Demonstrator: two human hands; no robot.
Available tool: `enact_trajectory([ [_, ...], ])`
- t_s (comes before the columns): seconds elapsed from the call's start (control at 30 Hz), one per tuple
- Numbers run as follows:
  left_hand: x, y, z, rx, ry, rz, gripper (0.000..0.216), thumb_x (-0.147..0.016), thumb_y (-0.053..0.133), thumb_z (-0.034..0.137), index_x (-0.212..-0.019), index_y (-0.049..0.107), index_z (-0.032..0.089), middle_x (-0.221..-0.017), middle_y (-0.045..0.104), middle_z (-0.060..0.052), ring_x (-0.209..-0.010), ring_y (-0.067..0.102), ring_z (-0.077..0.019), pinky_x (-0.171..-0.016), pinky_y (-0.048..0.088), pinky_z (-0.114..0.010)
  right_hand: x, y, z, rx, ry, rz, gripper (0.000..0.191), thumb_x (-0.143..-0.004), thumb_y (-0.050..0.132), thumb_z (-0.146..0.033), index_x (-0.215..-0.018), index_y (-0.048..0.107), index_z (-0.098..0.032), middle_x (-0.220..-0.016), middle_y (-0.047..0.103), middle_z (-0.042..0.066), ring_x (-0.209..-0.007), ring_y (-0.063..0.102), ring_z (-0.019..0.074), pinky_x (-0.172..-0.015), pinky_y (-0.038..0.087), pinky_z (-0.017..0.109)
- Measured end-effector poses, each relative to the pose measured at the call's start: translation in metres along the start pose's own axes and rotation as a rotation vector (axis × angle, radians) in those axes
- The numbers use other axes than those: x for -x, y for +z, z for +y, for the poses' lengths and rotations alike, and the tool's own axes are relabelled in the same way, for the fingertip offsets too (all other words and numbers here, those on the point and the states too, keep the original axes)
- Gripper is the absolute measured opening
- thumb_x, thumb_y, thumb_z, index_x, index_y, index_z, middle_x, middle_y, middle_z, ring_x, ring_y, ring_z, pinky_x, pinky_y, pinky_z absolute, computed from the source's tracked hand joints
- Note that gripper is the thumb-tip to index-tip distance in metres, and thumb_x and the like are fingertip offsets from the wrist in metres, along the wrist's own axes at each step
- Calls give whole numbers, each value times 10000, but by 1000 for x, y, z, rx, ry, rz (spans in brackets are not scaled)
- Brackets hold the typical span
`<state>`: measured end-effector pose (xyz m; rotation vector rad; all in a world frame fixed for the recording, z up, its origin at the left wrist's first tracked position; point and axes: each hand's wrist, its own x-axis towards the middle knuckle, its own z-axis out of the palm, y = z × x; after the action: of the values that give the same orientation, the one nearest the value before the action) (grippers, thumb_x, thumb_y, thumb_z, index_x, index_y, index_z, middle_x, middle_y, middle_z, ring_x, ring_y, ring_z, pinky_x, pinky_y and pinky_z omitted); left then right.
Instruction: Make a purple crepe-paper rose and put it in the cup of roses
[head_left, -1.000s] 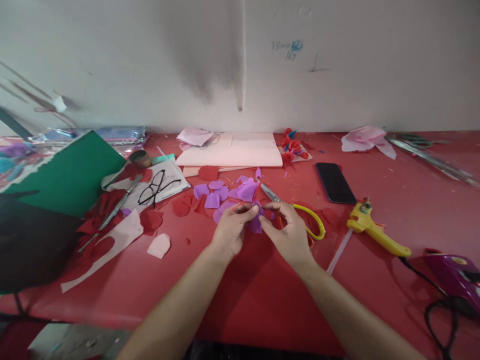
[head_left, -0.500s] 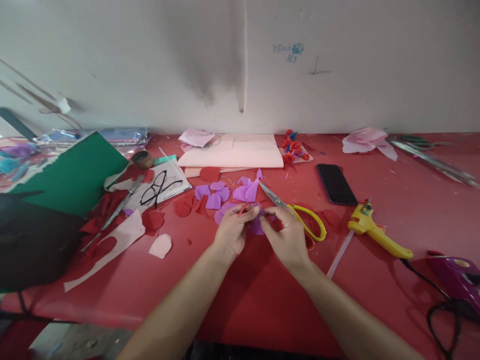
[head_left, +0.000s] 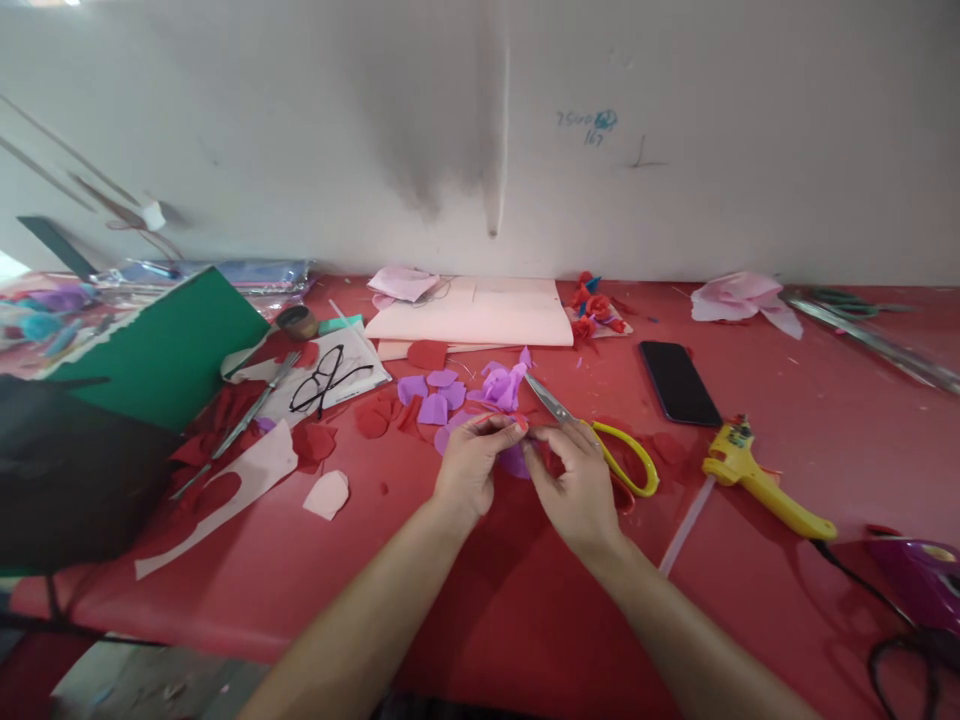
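Observation:
Over the red table (head_left: 465, 590) my left hand (head_left: 472, 468) and my right hand (head_left: 576, 482) meet, both pinching one purple paper petal (head_left: 514, 460) between fingertips. A thin red stick seems to lie across the top of the petal, under my left fingers. More purple petals (head_left: 442, 392) lie loose just beyond my hands. Yellow-handled scissors (head_left: 600, 440) rest on the table right behind my right hand.
A yellow glue gun (head_left: 757, 478) and a black phone (head_left: 679, 382) lie to the right, a purple tool (head_left: 919, 580) at the far right. Pink paper sheets (head_left: 480, 315) sit by the wall. Left are black glasses (head_left: 322, 378), red scraps (head_left: 311, 440) and green card (head_left: 157, 345).
The camera has tilted so the scene sits slightly lower. My fingertips have drawn closer together on the purple petal; the hands stay in the same place.

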<state>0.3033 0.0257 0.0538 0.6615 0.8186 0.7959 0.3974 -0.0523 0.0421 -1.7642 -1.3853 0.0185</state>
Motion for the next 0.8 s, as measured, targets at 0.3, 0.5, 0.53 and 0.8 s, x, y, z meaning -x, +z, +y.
enact_trajectory([
  [0.3, 1, 0, -4, -20, 94, -33, 197, -500, 810, 154, -582, 632, 143, -603, 609, 14, -611, 560, -101, -701, 433, -262, 1, 1, 3, 69, -54, 26, 63, -829, 572, -230, -822, 633, -221, -831, 686, 35, -845, 562, 235, -804, 393, 406],
  [0.5, 2, -2, -4, -108, 112, -85, 148, -561, 785, 187, -672, 698, 142, -651, 648, -15, -646, 578, -121, -723, 435, -278, 1, 0, 0, 35, -35, -57, 111, -861, 500, -192, -872, 609, -209, -895, 666, 60, -887, 550, 245, -805, 397, 405],
  [0.53, 1, -3, -4, -119, 119, -90, 145, -564, 785, 195, -670, 700, 143, -652, 652, -17, -645, 577, -121, -718, 436, -276, 1, 0, 0, 29, -35, -67, 120, -866, 487, -189, -868, 605, -204, -891, 661, 66, -884, 548, 245, -805, 398, 408],
  [0.8, 4, -2, -2, -177, 127, -115, 141, -565, 793, 234, -616, 700, 141, -620, 651, -21, -603, 557, -112, -649, 432, -257, 1, 1, 4, -71, -7, -72, 136, -854, 488, -185, -909, 612, -197, -922, 661, 83, -901, 557, 247, -811, 429, 420],
])
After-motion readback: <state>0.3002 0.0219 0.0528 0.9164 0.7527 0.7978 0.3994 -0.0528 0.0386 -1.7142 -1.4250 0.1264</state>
